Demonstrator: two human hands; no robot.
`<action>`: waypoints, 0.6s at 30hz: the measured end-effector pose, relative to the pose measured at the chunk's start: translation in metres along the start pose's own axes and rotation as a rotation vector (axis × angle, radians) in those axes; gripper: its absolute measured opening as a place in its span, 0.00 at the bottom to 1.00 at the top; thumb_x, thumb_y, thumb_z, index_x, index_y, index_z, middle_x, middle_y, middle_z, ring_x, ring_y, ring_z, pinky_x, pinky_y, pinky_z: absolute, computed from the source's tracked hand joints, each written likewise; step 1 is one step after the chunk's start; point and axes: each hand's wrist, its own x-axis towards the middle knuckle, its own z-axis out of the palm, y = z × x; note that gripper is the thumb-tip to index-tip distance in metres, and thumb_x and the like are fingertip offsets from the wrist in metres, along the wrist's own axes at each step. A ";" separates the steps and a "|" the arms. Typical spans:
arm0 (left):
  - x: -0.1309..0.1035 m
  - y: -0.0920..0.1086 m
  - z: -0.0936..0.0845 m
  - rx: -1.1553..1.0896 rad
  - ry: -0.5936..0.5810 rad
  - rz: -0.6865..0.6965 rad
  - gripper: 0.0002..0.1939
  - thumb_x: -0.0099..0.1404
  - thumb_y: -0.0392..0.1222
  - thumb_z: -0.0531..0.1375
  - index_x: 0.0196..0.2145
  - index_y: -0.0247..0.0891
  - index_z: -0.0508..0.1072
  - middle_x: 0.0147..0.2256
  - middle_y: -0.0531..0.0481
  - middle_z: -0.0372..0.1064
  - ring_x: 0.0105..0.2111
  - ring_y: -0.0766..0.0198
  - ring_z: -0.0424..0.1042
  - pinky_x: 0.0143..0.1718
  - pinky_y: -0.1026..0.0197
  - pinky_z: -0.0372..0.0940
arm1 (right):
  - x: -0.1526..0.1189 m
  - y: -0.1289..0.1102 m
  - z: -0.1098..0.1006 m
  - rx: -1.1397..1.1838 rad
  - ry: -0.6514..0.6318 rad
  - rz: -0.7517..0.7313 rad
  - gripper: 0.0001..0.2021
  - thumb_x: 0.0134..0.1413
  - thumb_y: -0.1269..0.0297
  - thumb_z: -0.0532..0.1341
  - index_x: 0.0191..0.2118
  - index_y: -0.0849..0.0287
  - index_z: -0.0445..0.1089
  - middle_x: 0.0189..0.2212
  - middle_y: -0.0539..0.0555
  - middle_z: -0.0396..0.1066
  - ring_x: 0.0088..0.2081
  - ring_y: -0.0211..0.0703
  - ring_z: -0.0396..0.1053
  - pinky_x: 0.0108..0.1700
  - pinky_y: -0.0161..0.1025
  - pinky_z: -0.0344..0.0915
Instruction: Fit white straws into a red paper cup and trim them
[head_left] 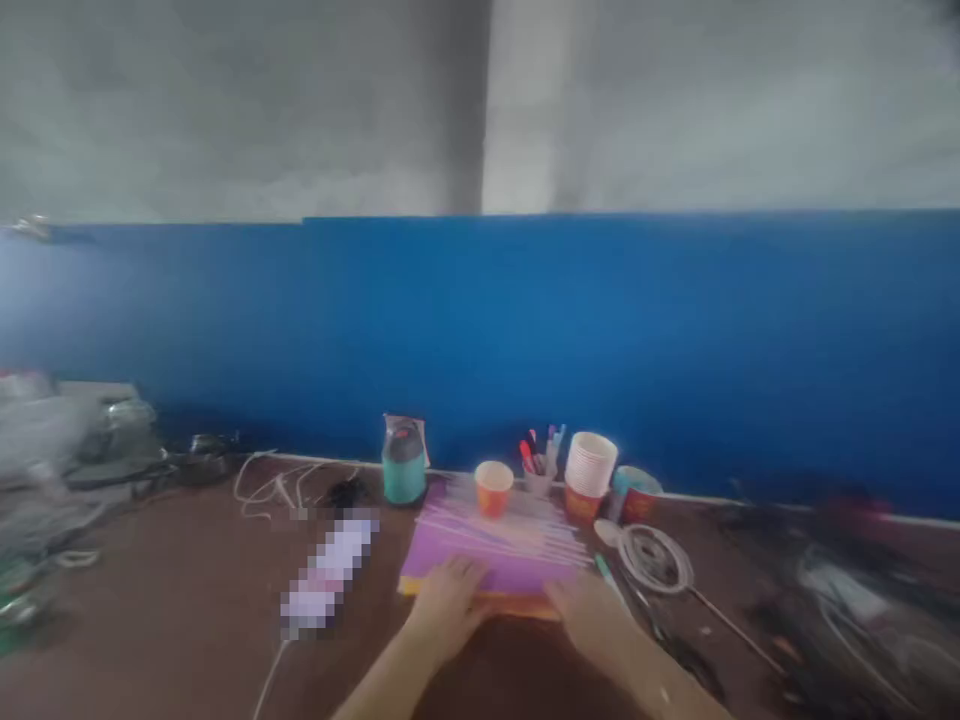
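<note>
A stack of purple sheets [495,572] with a yellow-orange layer along its front edge lies on the brown table. My left hand [450,602] rests on the front left part of the stack, its fingers stretched out over the purple surface. At the front right corner, my right hand [586,606] lies with its fingertips on the stack's edge; blur softens the fingers, which look extended. Across the back of the purple sheets are several thin pale straws [536,530]. An orange and white paper cup [493,490] stands upright among them.
Behind the stack stand a cup of pens [538,470], stacked paper cups [589,470] and a teal container [403,472]. A coiled white cable [656,560] lies to the right, near blurred clutter. A blurred-out phone-like object [330,575] with a cord is left. A blue panel [480,330] closes the back.
</note>
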 end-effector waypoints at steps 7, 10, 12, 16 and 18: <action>-0.004 -0.005 -0.006 -0.093 0.092 -0.026 0.20 0.60 0.50 0.57 0.48 0.42 0.69 0.47 0.46 0.69 0.48 0.54 0.65 0.50 0.52 0.58 | -0.006 -0.006 -0.007 0.010 0.013 0.022 0.15 0.45 0.82 0.52 0.35 0.62 0.71 0.35 0.59 0.74 0.36 0.45 0.69 0.39 0.38 0.57; -0.005 -0.012 -0.007 -0.112 0.062 -0.022 0.18 0.60 0.47 0.58 0.47 0.42 0.70 0.47 0.47 0.69 0.48 0.55 0.65 0.51 0.53 0.58 | -0.008 -0.007 -0.013 0.050 -0.009 0.009 0.12 0.48 0.78 0.52 0.34 0.60 0.71 0.34 0.57 0.74 0.37 0.45 0.69 0.40 0.38 0.57; -0.004 -0.014 -0.008 -0.116 0.045 -0.020 0.18 0.58 0.46 0.59 0.46 0.42 0.70 0.47 0.47 0.70 0.48 0.54 0.65 0.51 0.53 0.58 | -0.008 -0.010 -0.020 0.098 -0.020 0.019 0.10 0.52 0.73 0.53 0.34 0.59 0.71 0.34 0.56 0.74 0.37 0.45 0.69 0.39 0.37 0.57; -0.002 -0.013 -0.008 -0.118 0.030 -0.033 0.18 0.59 0.45 0.59 0.46 0.40 0.70 0.47 0.46 0.69 0.48 0.55 0.65 0.50 0.53 0.58 | -0.002 -0.020 -0.032 0.121 -0.035 0.040 0.11 0.55 0.71 0.52 0.34 0.60 0.72 0.35 0.57 0.74 0.38 0.45 0.69 0.39 0.37 0.57; -0.002 -0.011 -0.008 -0.114 0.024 -0.036 0.17 0.59 0.44 0.58 0.46 0.41 0.70 0.47 0.47 0.70 0.47 0.56 0.66 0.50 0.55 0.59 | 0.003 -0.025 -0.031 0.107 -0.030 0.024 0.11 0.55 0.72 0.51 0.35 0.61 0.72 0.35 0.58 0.74 0.38 0.45 0.69 0.39 0.38 0.57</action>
